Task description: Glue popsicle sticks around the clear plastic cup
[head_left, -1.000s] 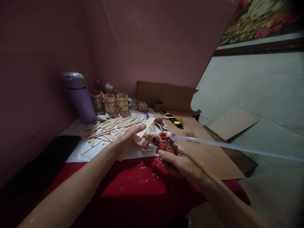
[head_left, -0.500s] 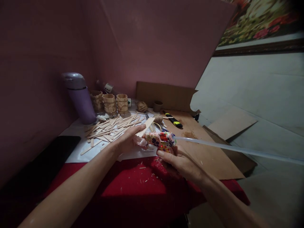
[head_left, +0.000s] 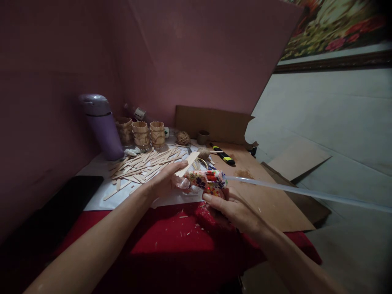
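Observation:
My left hand (head_left: pixel 163 179) is closed on pale wooden craft sticks (head_left: pixel 189 164), pinched under the thumb and pointing up to the right. My right hand (head_left: pixel 225 202) grips the handle of a hot glue gun (head_left: pixel 205 181) covered in flowery, multicoloured wrapping. A small red light shows on its side. Out of its back, a long clear glue stick (head_left: pixel 275 185) runs to the right. The gun's front end is close to the sticks in my left hand; whether they touch I cannot tell. Clear plastic partly surrounds that front end.
Loose craft sticks (head_left: pixel 147 165) lie heaped on white paper to the left. Behind them stand a purple bottle (head_left: pixel 105 132) and several carved-looking wooden cups (head_left: pixel 157 134). Twine balls (head_left: pixel 183 138), a small brown pot (head_left: pixel 203 137) and a yellow-black utility knife (head_left: pixel 225 156) sit near the brown board (head_left: pixel 269 204).
Almost nothing differs. Both hands, the craft sticks and the glue gun keep the same position; the view shifts only very slightly.

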Tool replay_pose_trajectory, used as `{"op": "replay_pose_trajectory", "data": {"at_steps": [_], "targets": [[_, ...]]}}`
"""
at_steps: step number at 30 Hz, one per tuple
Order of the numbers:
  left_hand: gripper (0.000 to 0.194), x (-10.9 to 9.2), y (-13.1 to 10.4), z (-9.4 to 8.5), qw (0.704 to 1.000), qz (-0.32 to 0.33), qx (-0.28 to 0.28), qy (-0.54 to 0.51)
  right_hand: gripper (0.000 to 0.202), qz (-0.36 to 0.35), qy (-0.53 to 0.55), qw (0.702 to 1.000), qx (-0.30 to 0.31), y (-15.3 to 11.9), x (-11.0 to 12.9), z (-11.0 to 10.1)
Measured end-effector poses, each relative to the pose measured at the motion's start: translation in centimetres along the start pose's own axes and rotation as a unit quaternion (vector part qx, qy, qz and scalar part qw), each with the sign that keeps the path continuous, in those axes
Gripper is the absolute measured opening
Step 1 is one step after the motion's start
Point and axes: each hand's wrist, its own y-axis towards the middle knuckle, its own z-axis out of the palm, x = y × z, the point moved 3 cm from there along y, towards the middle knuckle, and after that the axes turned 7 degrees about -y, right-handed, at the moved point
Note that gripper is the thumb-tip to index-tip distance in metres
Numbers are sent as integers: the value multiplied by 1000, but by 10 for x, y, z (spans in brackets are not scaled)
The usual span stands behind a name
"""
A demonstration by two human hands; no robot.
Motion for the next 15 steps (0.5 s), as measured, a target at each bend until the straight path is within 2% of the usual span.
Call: {"op": "replay_pose_trajectory", "data": {"at_steps": [4, 10, 15], "targets": [[38, 0, 0, -2, 1000, -1, -19, 9, 50, 5, -10, 1000, 5, -1, 1, 0], [56, 6, 0, -6, 996, -79, -30, 32, 50, 6, 2, 1000, 9, -3, 5, 2], [44, 4, 0, -3, 999, -35, -16, 14, 48, 1, 0, 1000, 7, -2, 4, 2]]}}
